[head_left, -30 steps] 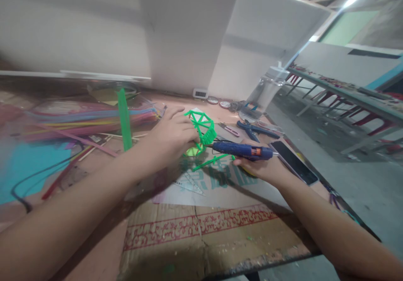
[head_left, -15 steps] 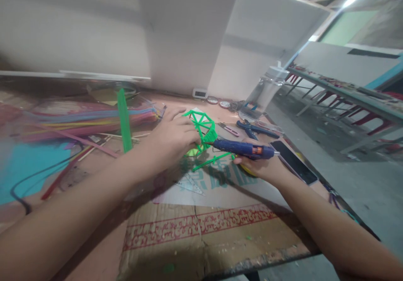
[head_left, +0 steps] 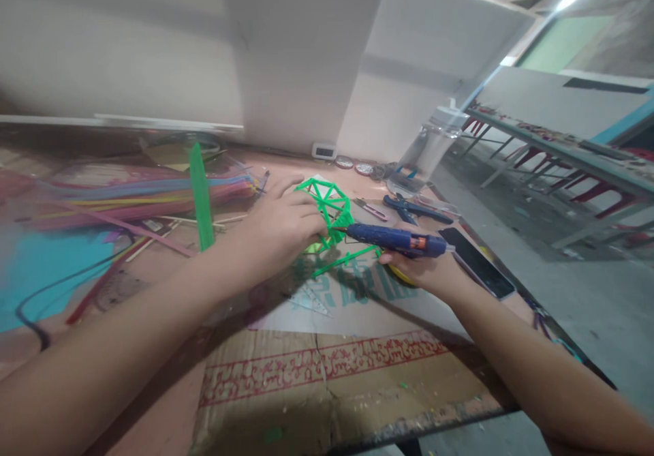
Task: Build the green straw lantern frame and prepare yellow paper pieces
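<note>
my left hand [head_left: 292,223] pinching the green frame [head_left: 334,202], fingers bent, my right hand [head_left: 424,270] wrapped round the blue glue gun [head_left: 391,238], frame well back from the front edge of the table [head_left: 168,391]

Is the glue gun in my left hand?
No, the glue gun is in your right hand, while your left hand is at the green frame.

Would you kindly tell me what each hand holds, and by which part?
The right hand grips the glue gun by its handle; the left hand holds the green frame by its left side.
</note>
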Motion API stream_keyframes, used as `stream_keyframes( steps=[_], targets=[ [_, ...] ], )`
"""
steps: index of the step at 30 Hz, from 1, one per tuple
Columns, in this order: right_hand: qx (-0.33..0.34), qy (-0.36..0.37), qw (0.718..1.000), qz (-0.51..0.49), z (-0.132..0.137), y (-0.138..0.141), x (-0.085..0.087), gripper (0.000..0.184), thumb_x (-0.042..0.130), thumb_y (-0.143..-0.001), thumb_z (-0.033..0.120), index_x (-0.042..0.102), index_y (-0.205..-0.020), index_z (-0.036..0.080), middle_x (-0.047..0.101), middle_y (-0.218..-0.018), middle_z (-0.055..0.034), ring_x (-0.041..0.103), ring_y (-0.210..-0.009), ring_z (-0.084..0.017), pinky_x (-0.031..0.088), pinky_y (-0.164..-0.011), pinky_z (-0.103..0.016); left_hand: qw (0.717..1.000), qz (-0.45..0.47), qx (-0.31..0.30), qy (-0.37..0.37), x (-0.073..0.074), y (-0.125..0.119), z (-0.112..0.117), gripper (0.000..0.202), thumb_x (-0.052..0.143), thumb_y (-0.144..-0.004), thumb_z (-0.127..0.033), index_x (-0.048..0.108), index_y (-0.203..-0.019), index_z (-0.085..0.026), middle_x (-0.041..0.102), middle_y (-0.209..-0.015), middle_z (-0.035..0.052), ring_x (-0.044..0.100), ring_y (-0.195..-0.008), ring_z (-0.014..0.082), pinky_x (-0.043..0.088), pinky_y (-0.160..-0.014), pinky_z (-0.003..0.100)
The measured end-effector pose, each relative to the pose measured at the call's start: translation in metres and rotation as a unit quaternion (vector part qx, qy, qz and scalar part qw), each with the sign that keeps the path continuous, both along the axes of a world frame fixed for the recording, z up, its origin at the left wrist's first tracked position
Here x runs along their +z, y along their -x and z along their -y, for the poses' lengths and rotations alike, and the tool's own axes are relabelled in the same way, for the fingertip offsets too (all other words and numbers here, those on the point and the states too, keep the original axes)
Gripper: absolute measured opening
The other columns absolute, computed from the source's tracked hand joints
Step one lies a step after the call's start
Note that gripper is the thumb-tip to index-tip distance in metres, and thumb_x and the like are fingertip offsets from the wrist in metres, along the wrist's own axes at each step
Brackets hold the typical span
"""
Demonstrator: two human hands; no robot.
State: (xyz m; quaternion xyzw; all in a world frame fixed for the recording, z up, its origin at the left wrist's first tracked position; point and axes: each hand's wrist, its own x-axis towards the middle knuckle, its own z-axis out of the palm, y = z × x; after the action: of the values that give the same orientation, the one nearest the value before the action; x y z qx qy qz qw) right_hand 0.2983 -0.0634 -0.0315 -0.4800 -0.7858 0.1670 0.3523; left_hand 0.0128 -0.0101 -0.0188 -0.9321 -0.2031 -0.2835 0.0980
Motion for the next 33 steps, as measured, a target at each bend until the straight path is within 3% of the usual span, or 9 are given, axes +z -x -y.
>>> stream_keyframes(
  steps=[20,26,33],
  targets=[
    [-0.022,0.009,0.999,0.03,0.0008,-0.0013,0.0003,0.04,0.08,-0.076,0.053,0.057,-0.069,0.021,0.055,-0.059,0.003,0.048,-0.053,-0.013,0.035,-0.049,-0.027,1.0,0.013,0.01,0.027,0.0038,0.0007,-0.0035,0.023,0.053,-0.098,-0.024,0.071,-0.084,-0.021,0.075,-0.085,0.0018,0.064,-0.095,0.0218,0.032,-0.112,0.05],
    [0.009,0.008,0.999,0.033,0.0011,-0.0051,-0.0011,0.034,0.078,-0.08,0.049,0.06,-0.073,0.021,0.059,-0.062,0.0016,0.052,-0.057,-0.015,0.039,-0.053,-0.028,0.999,0.014,0.01,0.037,0.0023,0.0022,-0.0057,0.02,0.055,-0.097,-0.023,0.071,-0.085,-0.024,0.075,-0.085,0.0004,0.064,-0.095,0.0215,0.031,-0.112,0.049],
    [0.022,0.015,0.999,0.02,0.0021,-0.0002,0.0049,0.035,0.077,-0.081,0.049,0.058,-0.07,0.021,0.057,-0.06,0.0021,0.048,-0.053,-0.013,0.036,-0.05,-0.026,1.0,0.005,0.018,0.023,0.0032,0.0026,-0.0064,0.018,0.057,-0.094,-0.019,0.071,-0.082,-0.021,0.075,-0.083,0.0016,0.065,-0.094,0.022,0.033,-0.111,0.049]
  ],
)
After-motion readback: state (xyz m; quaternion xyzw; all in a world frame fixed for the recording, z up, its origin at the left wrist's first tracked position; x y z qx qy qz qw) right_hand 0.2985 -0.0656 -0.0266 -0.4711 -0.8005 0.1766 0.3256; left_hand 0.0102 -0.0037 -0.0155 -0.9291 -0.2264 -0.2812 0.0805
